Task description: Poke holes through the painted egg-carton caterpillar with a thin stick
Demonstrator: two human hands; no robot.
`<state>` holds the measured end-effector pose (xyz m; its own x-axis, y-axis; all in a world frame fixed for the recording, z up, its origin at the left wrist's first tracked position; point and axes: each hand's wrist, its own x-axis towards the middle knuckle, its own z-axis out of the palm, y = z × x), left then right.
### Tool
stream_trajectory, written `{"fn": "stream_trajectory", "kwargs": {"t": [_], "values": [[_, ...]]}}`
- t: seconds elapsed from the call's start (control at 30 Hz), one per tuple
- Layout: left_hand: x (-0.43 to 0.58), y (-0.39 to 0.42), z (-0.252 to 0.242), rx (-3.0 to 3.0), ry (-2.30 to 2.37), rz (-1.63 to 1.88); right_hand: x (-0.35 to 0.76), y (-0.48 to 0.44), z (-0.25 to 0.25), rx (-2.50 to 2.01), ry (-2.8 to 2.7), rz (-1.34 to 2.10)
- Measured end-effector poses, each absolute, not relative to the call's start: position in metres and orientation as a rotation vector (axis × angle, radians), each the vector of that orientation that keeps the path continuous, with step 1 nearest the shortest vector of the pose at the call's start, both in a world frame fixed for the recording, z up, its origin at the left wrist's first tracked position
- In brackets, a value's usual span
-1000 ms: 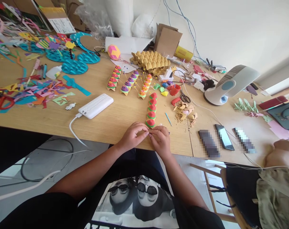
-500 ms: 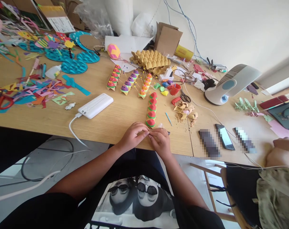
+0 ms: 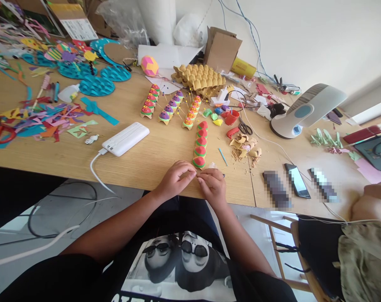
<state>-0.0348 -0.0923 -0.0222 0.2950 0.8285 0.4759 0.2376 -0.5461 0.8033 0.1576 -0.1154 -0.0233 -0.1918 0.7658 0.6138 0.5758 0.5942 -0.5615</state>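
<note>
My left hand [image 3: 177,178] and my right hand [image 3: 213,184] are close together at the table's front edge, fingertips pinched and nearly touching. Whatever they hold is too small or hidden to make out. Just beyond them lies an egg-carton strip [image 3: 200,144] with red domes ringed in green. A scrap of clear plastic [image 3: 212,165] lies by my right fingers, and a thin blue stick [image 3: 222,157] is farther right. Three decorated egg-carton strips stand behind: a red one [image 3: 150,100], a purple one [image 3: 171,107] and an orange-yellow one [image 3: 192,112], with pin-like feelers visible on some.
Left of my hands is a white power bank [image 3: 125,139] with a cable. Right are scissors [image 3: 245,128], broken carton pieces [image 3: 245,147], phones [image 3: 297,180] and a white fan [image 3: 306,111]. Egg trays [image 3: 199,77] are at the back. Another person's arm [image 3: 371,201] rests far right.
My hands stay in nearly the same place, with only a slight shift of the right fingers. The strips and other things have not moved.
</note>
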Motion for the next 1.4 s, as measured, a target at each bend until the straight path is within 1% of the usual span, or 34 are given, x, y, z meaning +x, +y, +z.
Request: {"fn": "stream_trajectory", "kwargs": {"t": [0.37, 0.6, 0.8, 1.4], "values": [[-0.0347, -0.0911, -0.0246, 1.96, 0.983, 1.252, 0.1572, -0.1165, -0.0236, -1.052, -1.843, 0.288], [-0.0347, -0.0921, -0.0217, 1.9, 0.994, 1.294, 0.157, -0.1146, -0.0234, -1.123, -1.801, 0.128], [-0.0361, -0.093, -0.0195, 1.843, 0.988, 1.34, 0.1582, -0.1156, -0.0228, -1.061, -1.756, 0.213], [-0.0351, -0.0918, -0.0225, 1.887, 0.979, 1.276, 0.1596, -0.1122, -0.0296, -1.136, -1.687, 0.147]]}}
